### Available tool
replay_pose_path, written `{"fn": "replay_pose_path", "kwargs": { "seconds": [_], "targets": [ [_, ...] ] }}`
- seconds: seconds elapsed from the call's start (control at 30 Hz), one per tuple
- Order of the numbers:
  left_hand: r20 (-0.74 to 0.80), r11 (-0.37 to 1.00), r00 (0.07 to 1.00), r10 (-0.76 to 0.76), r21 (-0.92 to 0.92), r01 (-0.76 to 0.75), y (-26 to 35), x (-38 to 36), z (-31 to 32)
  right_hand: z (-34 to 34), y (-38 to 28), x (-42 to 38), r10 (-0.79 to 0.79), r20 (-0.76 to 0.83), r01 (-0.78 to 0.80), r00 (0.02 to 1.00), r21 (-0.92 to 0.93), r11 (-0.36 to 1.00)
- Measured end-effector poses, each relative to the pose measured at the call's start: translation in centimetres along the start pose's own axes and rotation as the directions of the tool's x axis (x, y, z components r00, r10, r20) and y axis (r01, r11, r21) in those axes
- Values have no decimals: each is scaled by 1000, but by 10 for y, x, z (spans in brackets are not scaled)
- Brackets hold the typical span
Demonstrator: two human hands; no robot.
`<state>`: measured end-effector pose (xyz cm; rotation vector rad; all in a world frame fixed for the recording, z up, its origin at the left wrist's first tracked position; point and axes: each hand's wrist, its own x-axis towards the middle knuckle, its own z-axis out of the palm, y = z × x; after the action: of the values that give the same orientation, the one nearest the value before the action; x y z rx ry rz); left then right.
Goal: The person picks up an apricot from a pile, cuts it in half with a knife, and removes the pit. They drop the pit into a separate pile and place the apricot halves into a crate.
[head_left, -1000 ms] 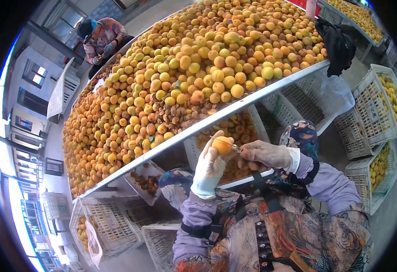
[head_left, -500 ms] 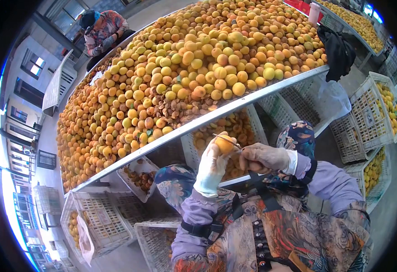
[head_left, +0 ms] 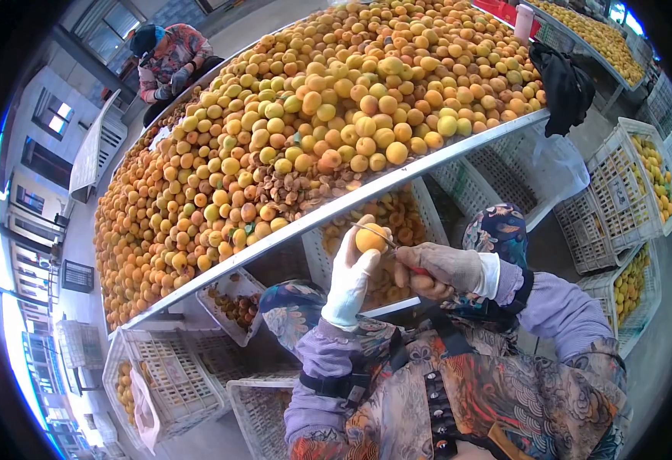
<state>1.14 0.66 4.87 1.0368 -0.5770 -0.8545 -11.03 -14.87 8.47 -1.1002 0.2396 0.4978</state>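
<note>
On the left, a white plastic crate (head_left: 175,376) stands beside the tabletop (head_left: 275,244), whose edge apparently keeps the heaped apricots (head_left: 221,165) from rolling off. The gloved left hand (head_left: 349,280) grips one apricot (head_left: 371,238) upright in its fingertips, likely leaving the side facing the blade exposed. Beneath, a lower crate (head_left: 429,213) sits near, within easy reach. The right hand (head_left: 455,268) closes around a knife (head_left: 389,242), blade at the fruit. Far right, stacked crates (head_left: 598,207) bear a mark too small to read.

The gloved left grip (head_left: 351,277) holds an orange fruit (head_left: 370,239) while the right grip (head_left: 449,268) holds a thin blade (head_left: 389,242) against it.
</note>
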Motion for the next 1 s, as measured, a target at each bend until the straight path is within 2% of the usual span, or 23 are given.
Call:
{"fn": "replay_pose_path", "kwargs": {
  "seconds": [0.07,0.13,0.17,0.2,0.3,0.37,0.4,0.47,0.53,0.57,0.6,0.63,0.7,0.73,0.77,0.8,0.83,0.87,0.9,0.93,0.97,1.0],
  "targets": [
    [-40,998,998,47,41,-45,-4,-1,2,2,10,3,19,-6,-18,1000,144,989],
    [-26,985,999,23,-168,-27,-17,-5,8,10,29,8,-73,-23,77,997,261,962],
    [-63,938,996,-69,-343,43,-19,-9,19,12,39,12,-161,-53,169,986,216,962],
    [-56,818,991,-125,-570,71,-32,-9,21,16,47,17,-201,-98,217,975,187,958],
    [17,805,986,-164,-575,144,-40,-9,6,17,52,17,-164,-132,189,978,201,961],
    [-56,949,992,-115,-301,93,-36,-6,2,13,40,9,-56,-87,76,995,257,964],
    [-53,949,992,-111,-301,91,-32,-5,4,13,33,7,-58,-89,79,994,253,964],
    [-120,996,993,-10,-88,0,-25,-5,10,13,23,4,16,-84,0,996,184,983],
    [-112,999,994,13,-44,-18,-25,-6,11,12,24,6,30,-89,-12,996,195,981],
    [-109,959,992,-69,-280,36,-25,-6,16,11,29,10,-30,-82,45,996,187,981],
    [-87,861,985,-148,-501,85,-24,-7,22,11,35,12,-89,-75,101,993,179,979],
    [-48,806,979,-197,-576,134,-21,-8,27,14,41,14,-87,-77,100,993,179,979],
    [-1,792,978,-209,-586,169,-35,-6,17,22,49,17,-97,-201,136,975,193,972],
    [42,780,974,-221,-592,203,-41,-7,13,22,49,16,-98,-200,137,975,192,972],
    [21,745,966,-257,-633,212,-38,-10,17,23,47,13,-62,-223,102,973,174,979],
    [22,745,964,-264,-631,218,-36,-12,19,24,48,10,-24,-248,65,968,161,985],
    [7,763,968,-252,-613,204,-34,-12,21,21,45,10,2,-201,51,980,258,965],
    [-5,781,972,-237,-595,187,-31,-12,24,19,42,9,3,-204,52,979,260,964],
    [-87,866,981,-175,-488,111,-20,-12,34,18,38,8,-2,-177,48,984,258,965],
    [-84,866,981,-172,-488,110,-24,-10,29,17,33,8,-7,-148,45,989,254,966],
    [-135,964,987,-84,-263,46,-26,-7,23,18,28,6,-20,-127,50,992,238,970],
    [-165,1000,986,14,-21,-17,-28,-6,18,19,29,8,-20,-126,49,992,237,970]
  ]
}}
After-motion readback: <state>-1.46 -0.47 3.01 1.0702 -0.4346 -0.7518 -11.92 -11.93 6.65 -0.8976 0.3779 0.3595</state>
